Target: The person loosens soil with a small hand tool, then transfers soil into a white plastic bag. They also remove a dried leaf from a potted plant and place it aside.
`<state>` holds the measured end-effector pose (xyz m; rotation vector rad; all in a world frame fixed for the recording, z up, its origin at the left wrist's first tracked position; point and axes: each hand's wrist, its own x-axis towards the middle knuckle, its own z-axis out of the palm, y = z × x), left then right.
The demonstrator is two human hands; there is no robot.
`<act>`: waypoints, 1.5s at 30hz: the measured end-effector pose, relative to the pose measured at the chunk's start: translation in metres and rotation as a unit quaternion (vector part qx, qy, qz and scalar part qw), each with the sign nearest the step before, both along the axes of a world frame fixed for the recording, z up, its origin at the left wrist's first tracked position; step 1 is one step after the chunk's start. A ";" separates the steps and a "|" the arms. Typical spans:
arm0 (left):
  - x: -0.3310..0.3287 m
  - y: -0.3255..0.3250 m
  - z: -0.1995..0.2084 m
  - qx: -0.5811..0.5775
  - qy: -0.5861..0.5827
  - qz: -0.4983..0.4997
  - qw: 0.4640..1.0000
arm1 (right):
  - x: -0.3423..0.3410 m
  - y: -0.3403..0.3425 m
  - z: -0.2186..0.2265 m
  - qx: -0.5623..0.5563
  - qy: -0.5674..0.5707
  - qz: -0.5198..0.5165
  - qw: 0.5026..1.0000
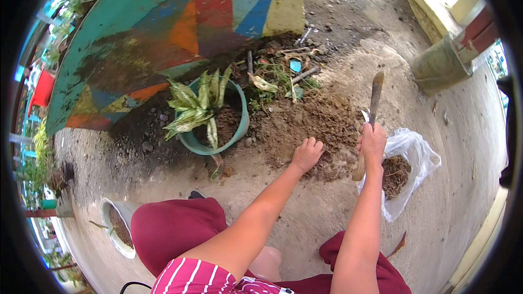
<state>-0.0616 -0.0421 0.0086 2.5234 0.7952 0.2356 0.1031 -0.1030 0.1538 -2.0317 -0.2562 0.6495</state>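
- Wooden-handled bolo knife [372,113]: right hand [372,144] clenched round the handle, blade up over the soil pile [316,125]. Looks stiff, blade-heavy; grip low.
- Left hand [306,154] unclenched, fingers resting on loose, crumbly soil.

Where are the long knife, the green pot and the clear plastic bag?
long knife [375,93]: head view, on the middle of the blade above the right hand.
green pot [241,125]: head view, on its right rim.
clear plastic bag [415,147]: head view, on its upper fold.
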 end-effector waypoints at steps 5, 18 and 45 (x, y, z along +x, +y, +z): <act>-0.014 0.042 0.023 -0.036 -0.052 0.116 0.991 | -0.023 0.014 -0.017 -0.066 0.000 0.074 0.995; -0.150 0.258 0.280 0.106 -0.259 0.332 0.901 | -0.102 0.079 0.110 -0.251 -0.358 0.486 0.757; -0.247 0.253 0.196 -0.428 -0.161 0.551 0.698 | -0.261 0.154 0.090 -0.181 -0.065 0.520 0.832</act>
